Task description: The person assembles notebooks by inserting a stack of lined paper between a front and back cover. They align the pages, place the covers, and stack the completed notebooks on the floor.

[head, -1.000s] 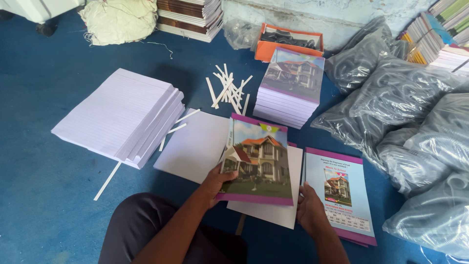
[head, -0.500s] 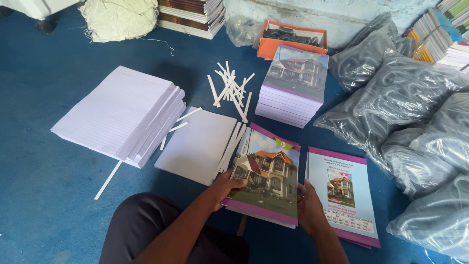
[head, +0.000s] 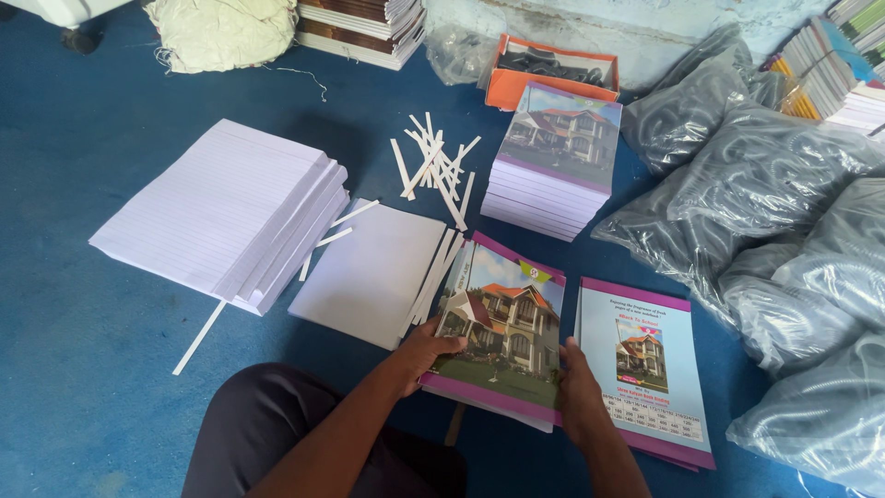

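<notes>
Head view, item in hand: thin exercise book with a glossy cover showing an orange-roofed house and a purple band, lying flat on the blue floor covering just in front of the seated person's knee.
Left hand: fingers curled over the book's left edge, thumb on top of the cover, pinching cover and pages together.
Right hand: fingers pressed together along the book's lower right edge, clamping that side.
Step, as it looks: squaring the cover onto its block of pages, both edges held at once.
Next move, by my reckoning: calls for keeping cover and sheets flush while the book is lifted clear.
Right of the book: pale blue printed back covers with purple trim, just beside the right hand.
Left of the book: stack of blank white sheets, touching it.
Further left: tall sloping pile of lined white paper.
Behind: stack of finished house-cover books; scattered white paper strips; orange cardboard box.
Right side: grey plastic bags of coiled binding.
</notes>
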